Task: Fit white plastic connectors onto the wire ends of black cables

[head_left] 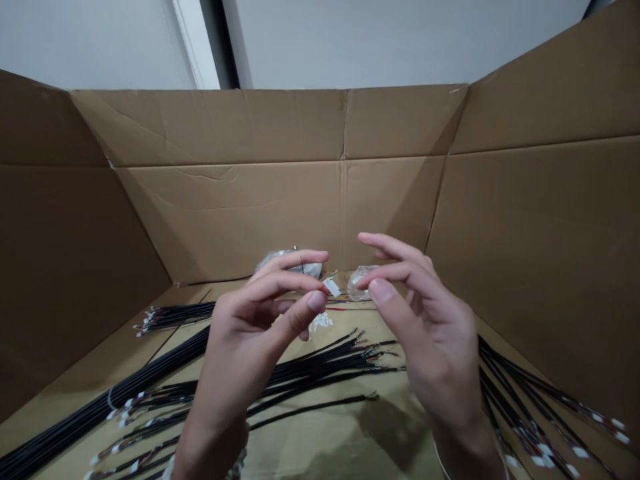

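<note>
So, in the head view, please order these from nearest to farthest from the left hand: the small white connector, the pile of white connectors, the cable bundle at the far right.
1. Small white connector, at the left hand's fingertips.
2. Pile of white connectors, on the cardboard just below the fingers.
3. Cable bundle, far right, beyond the right hand.

box (280,200): matt cardbd | cables (310,373): black glossy plastic | connector (331,287): white plastic

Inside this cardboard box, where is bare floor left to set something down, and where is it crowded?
Bare cardboard floor lies in front between the two wrists, below the centre black cables. A second patch runs along the left wall. Cables crowd the left bundle and right side; small bags fill the back behind the left hand.
</note>
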The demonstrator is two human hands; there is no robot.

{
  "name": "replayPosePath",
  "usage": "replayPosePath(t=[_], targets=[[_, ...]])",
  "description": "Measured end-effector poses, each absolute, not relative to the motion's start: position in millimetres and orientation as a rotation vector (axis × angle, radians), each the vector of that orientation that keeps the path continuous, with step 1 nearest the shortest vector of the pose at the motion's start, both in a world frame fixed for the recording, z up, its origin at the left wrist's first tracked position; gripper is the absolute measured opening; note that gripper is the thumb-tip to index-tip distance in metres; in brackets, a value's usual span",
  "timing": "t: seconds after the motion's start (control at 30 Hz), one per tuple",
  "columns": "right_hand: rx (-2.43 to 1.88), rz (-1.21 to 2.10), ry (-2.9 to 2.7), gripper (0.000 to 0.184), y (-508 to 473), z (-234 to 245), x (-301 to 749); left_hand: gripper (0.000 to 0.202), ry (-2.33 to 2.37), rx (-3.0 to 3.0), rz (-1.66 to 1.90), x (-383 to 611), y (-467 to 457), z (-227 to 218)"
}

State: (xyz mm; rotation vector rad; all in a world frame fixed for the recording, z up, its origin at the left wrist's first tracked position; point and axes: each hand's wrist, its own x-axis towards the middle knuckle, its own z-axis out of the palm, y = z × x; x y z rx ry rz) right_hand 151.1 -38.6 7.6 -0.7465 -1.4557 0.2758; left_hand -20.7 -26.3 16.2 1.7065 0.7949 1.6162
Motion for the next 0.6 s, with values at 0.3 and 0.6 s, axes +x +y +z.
replayPosePath(t=[0.3,0.6], targets=[[-0.718,0.079,-1.601,0.017,-45,6,152,0.021,0.64,1.435,1.58,-24,-22,18],[-0.722,-0.03,-1.627,0.015,-36,6,150,0.012,0.596,1.354,1.52,-24,-21,25]])
